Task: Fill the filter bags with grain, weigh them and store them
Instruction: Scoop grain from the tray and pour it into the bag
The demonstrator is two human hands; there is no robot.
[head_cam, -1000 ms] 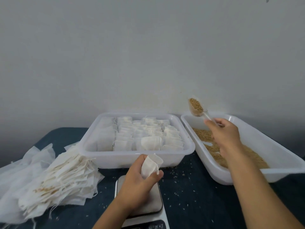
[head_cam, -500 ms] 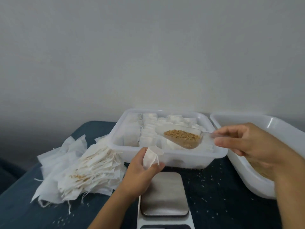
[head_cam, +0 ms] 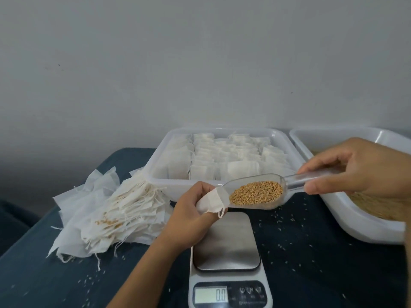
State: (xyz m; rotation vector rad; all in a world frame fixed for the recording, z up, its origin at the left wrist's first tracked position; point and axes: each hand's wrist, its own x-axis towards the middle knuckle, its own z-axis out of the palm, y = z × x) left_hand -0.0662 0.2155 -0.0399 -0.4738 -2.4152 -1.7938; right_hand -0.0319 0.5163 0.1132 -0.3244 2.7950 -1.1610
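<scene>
My left hand (head_cam: 189, 216) grips a white filter bag (head_cam: 210, 201) with its mouth held open toward the right, above the scale (head_cam: 226, 252). My right hand (head_cam: 355, 170) pinches the handle of a clear plastic scoop (head_cam: 264, 192) loaded with brown grain. The scoop's front lip sits in the bag's mouth. The scale's steel platform is bare and its display reads 0.0.
A white tray (head_cam: 169, 181) of filled bags stands behind the scale. A second white tray (head_cam: 355, 221) holding loose grain is at the right. A heap of empty filter bags (head_cam: 115, 210) lies at the left on the dark blue table. Stray grains dot the tabletop.
My right hand carried the loaded scoop from above the grain tray leftward and down to the bag's mouth. My left hand kept the bag over the scale.
</scene>
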